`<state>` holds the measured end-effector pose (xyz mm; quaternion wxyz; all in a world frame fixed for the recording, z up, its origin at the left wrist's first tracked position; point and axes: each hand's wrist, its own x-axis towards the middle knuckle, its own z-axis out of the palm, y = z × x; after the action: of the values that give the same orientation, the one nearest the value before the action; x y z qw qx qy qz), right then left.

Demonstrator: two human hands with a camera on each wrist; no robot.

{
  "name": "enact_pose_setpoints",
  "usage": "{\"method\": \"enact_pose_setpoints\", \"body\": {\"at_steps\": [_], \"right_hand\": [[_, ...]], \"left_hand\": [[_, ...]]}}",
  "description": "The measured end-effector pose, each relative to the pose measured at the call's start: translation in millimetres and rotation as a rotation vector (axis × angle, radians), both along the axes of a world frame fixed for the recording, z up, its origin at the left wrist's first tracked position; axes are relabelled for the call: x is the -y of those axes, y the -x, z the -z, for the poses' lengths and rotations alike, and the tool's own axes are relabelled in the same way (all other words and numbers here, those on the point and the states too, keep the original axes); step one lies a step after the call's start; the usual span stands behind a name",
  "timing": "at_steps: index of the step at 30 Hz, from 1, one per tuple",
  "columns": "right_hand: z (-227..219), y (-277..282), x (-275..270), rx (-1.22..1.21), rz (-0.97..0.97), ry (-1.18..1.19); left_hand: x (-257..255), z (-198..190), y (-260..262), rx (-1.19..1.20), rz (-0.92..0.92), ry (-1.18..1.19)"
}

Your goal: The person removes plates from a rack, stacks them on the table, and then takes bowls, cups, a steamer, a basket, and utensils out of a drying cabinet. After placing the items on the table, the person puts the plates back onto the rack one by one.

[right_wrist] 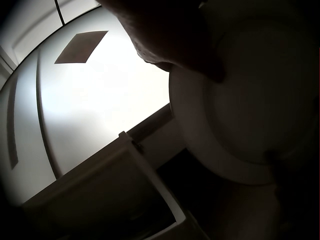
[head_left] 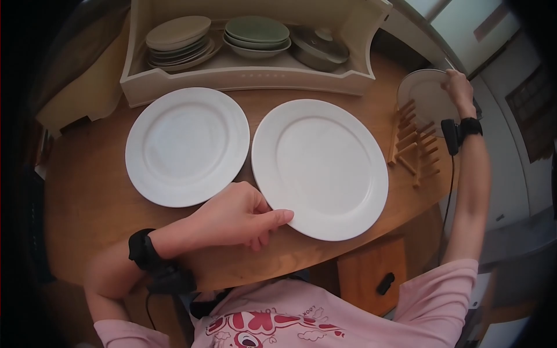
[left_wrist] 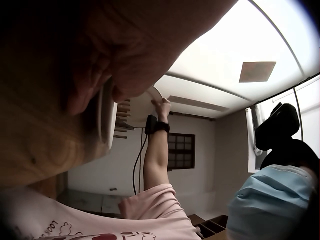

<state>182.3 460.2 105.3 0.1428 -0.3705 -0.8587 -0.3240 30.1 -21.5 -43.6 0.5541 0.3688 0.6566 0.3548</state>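
Note:
Two white plates lie side by side on the wooden table, a left plate [head_left: 187, 147] and a right plate [head_left: 320, 169]. My left hand [head_left: 232, 217] pinches the near-left rim of the right plate, thumb on top; the left wrist view shows this rim [left_wrist: 106, 117] under the fingers. At the far right, my right hand [head_left: 458, 91] grips the top edge of a third plate [head_left: 426, 95], which stands upright at a wooden rack [head_left: 413, 145]. In the dark right wrist view, that plate [right_wrist: 260, 95] shows with the thumb on its face.
Behind the plates is a cream shelf box [head_left: 249, 81] holding a stack of plates [head_left: 178, 33], green bowls [head_left: 256, 32] and a lidded pot [head_left: 319, 46]. Below the table's front edge is a wooden stool [head_left: 371, 269] with a small black object. A cable hangs from the right wrist.

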Motion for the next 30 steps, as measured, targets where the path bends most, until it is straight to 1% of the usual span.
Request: {"method": "enact_pose_setpoints", "body": {"at_steps": [2, 4, 6, 8, 9, 11, 15, 17, 18, 20, 21, 23, 24, 26, 27, 29, 30], "right_hand": [[-1.4, -7.3, 0.0, -0.006, 0.012, -0.024], [-3.2, -14.4, 5.9, -0.120, 0.008, -0.032], [-11.6, -17.8, 16.1, -0.129, 0.025, -0.012], [-19.4, -22.9, 19.0, -0.215, -0.031, -0.049], [-22.7, -24.5, 20.4, -0.213, -0.032, -0.052], [-31.0, -23.6, 37.7, -0.241, -0.119, -0.134], [-43.8, -17.7, 62.3, -0.251, -0.138, -0.153], [-48.3, -16.0, 73.1, -0.295, -0.235, -0.264], [-51.4, -16.9, 78.8, -0.295, -0.236, -0.265], [-58.6, -18.0, 104.6, -0.431, -0.332, -0.172], [-62.1, -19.5, 108.6, -0.428, -0.330, -0.170], [-66.5, -22.7, 115.0, -0.555, -0.546, -0.111], [-66.0, -23.2, 119.3, -0.556, -0.547, -0.110], [-60.1, -19.2, 135.3, -0.801, -0.789, 0.242], [-56.7, -18.1, 140.1, -0.805, -0.792, 0.245], [-49.2, -15.0, 150.8, -0.896, -0.958, 0.631], [-44.5, -12.4, 160.0, -0.900, -0.959, 0.635]], "left_hand": [[0.2, 1.1, 0.0, -0.007, -0.005, -0.020], [0.5, 3.0, -0.8, -0.025, -0.005, -0.030], [1.0, 5.6, -0.6, -0.011, -0.007, -0.031], [1.4, 6.8, -1.6, 0.001, -0.005, -0.030], [1.7, 6.6, -2.1, -0.009, -0.008, -0.035], [2.2, 6.6, -3.1, -0.022, -0.009, -0.045], [4.0, 7.2, -3.9, -0.044, -0.015, -0.067], [5.1, 6.9, -4.2, -0.050, -0.017, -0.080], [5.3, 6.9, -4.2, -0.057, -0.015, -0.080], [5.7, 6.4, -4.2, -0.063, -0.011, -0.079], [6.0, 5.2, -4.6, -0.065, -0.011, -0.078], [6.1, 3.0, -5.3, -0.071, -0.010, -0.077], [6.3, 2.2, -5.1, -0.052, -0.015, -0.057], [6.1, -1.6, -5.6, -0.033, -0.023, -0.037], [6.5, -5.7, -5.1, -0.018, -0.010, -0.027], [8.0, -11.0, -3.0, -0.005, 0.001, -0.010], [8.8, -12.2, -2.1, -0.009, -0.017, -0.069]]}}
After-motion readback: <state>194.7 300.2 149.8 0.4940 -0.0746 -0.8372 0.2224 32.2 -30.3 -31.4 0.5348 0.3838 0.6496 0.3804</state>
